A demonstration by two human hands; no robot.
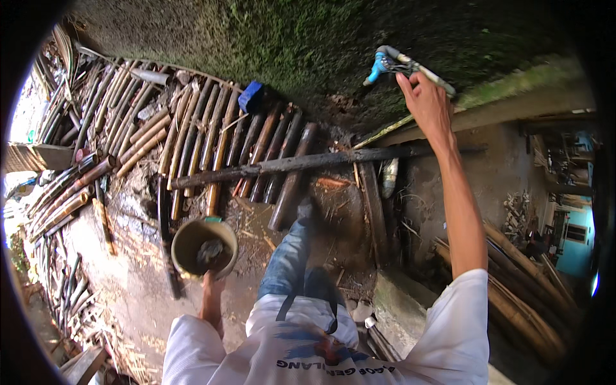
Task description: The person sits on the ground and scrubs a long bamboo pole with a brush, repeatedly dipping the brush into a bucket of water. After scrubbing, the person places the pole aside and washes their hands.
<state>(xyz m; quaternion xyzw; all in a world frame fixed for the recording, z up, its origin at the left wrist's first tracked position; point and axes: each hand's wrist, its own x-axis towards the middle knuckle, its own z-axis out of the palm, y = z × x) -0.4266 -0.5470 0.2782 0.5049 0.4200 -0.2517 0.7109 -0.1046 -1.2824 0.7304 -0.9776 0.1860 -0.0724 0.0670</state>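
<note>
Bamboo everywhere here, poles [192,138] lying side by side as a rough platform at the foot of a mossy wall [308,38]. The right hand [427,102] is up at full stretch against that wall, fingers [405,82] closed around a pale pipe [420,69] just beside a blue tap [378,65]. Down low, the left hand [210,285] grips the near rim of a round, muddy bucket [186,244] from below, fingers hidden under the rim, so how tightly they curl cannot be told. The bucket hangs above wet ground in front of the person's left side, something dark and lumpy sitting inside it [209,252]. A blackened pole [301,162] lies across the bamboo platform, running toward the right forearm. A blue block [251,97] rests at the far edge of the poles, near the wall. One leg in blue jeans [285,260] steps forward between bucket and wall. More bamboo [526,301] is stacked off to the right.
</note>
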